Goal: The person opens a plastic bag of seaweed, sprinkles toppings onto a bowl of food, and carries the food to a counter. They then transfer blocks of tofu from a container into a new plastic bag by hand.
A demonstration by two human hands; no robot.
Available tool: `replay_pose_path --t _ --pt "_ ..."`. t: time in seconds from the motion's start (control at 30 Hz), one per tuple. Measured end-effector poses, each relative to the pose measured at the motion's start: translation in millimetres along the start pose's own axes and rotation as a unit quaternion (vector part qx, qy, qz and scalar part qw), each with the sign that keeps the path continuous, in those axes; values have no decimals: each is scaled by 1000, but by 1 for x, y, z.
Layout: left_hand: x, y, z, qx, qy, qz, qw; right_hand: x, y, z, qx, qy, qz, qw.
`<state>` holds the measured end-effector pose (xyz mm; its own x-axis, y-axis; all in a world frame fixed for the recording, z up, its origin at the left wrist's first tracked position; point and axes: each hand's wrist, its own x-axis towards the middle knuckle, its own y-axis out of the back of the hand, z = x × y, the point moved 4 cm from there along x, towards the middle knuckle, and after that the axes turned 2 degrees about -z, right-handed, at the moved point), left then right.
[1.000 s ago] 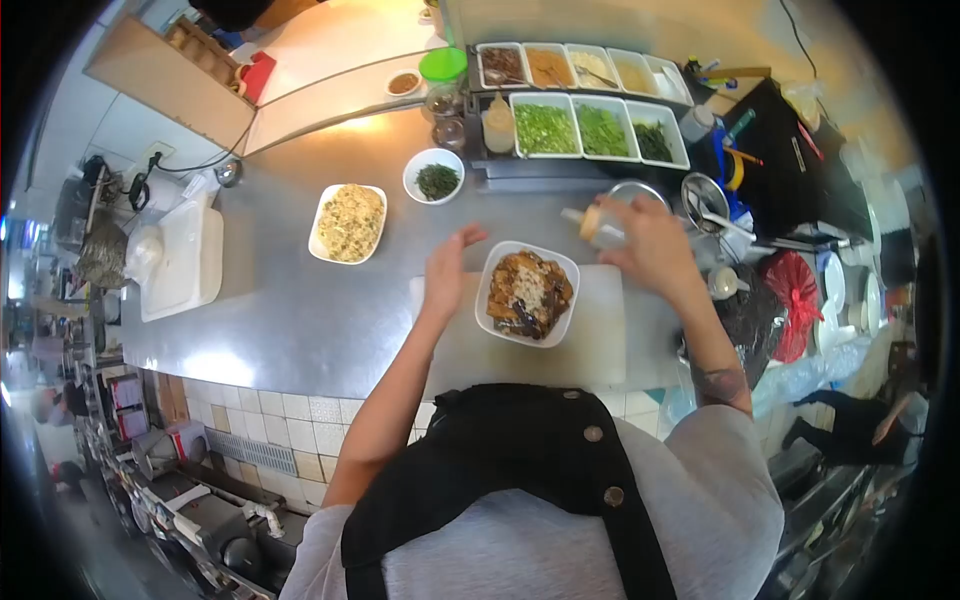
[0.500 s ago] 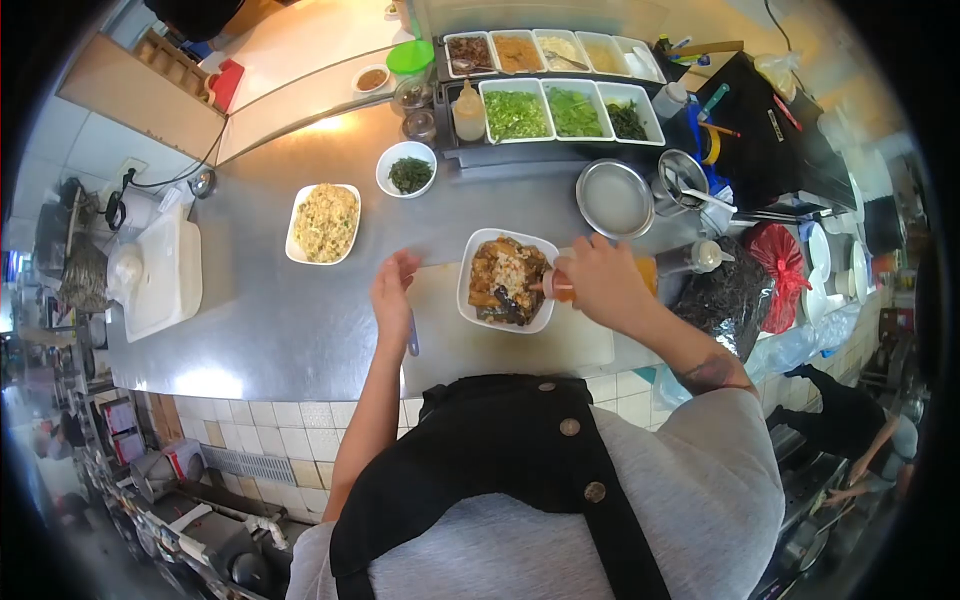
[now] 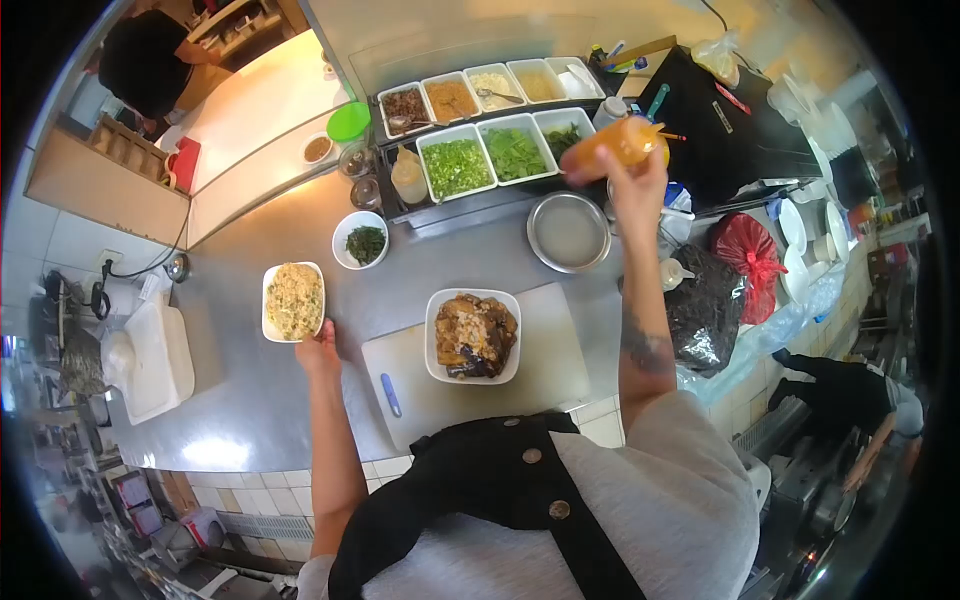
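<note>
My right hand (image 3: pixel 632 180) is wrapped round an orange squeeze bottle (image 3: pixel 625 143), raised over the right end of the topping trays. My left hand (image 3: pixel 318 347) touches the lower right edge of a white bowl of fried rice (image 3: pixel 294 302); its fingers are partly hidden by the rim. A square white bowl with browned food and pale bits on top (image 3: pixel 474 336) sits on the white cutting board (image 3: pixel 555 345). A blue-handled knife (image 3: pixel 391 395) lies at the board's left side. Behind stands a small bowl of dark greens (image 3: pixel 361 241).
White topping trays (image 3: pixel 456 162) line the back, with a round metal dish (image 3: pixel 568 232) before them. Black and red plastic bags (image 3: pixel 748 260) lie at right. A white tub (image 3: pixel 160 365) stands at left. One person (image 3: pixel 150 62) is at the upper left, another (image 3: pixel 850 395) at the lower right.
The orange bottle has risen from the square bowl towards the back right in my right hand. My left hand has moved left to the fried rice bowl. The camera view has shifted.
</note>
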<state>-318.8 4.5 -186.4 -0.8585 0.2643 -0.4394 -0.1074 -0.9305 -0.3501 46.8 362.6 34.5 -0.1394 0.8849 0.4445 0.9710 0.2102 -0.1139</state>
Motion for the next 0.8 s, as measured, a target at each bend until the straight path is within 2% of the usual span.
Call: replay_pose_path --t 0.03,0.1,0.2,0.3,0.37,0.43,0.5,0.57,0.63,0.7,0.73,0.77,0.8 --pt "-1 0 2 -6 7 19 1000 19 3 10 0 52 37 998" --pt "8 9 1 22 -5 2 1000 39 5 11 -189 54 115 974" --pt "-2 11 9 60 -20 -6 998 60 25 39 -338 152 152 916" --pt "-27 25 13 93 -50 -9 994 71 42 75 -436 112 166 877" --pt "-52 26 14 110 -32 -40 993 77 56 116 -373 111 137 911" --pt "-80 23 18 117 -19 -56 991 75 51 120 -411 97 96 901" --pt "-110 13 26 125 0 -82 989 73 51 127 -446 75 98 886" --pt "-139 -1 32 142 20 -106 984 75 59 141 -526 67 57 846" --pt "-159 -8 35 141 28 -139 980 68 52 128 -536 30 87 839" --pt "-179 -20 39 160 40 -165 972 51 31 86 -502 177 162 831" --pt "-186 -24 39 159 50 -174 971 41 14 61 -500 205 153 827" --pt "-194 -30 39 161 52 -179 969 27 -5 43 -515 126 79 845" --pt "-201 -37 39 158 60 -198 966 10 -21 40 -335 111 2 936"
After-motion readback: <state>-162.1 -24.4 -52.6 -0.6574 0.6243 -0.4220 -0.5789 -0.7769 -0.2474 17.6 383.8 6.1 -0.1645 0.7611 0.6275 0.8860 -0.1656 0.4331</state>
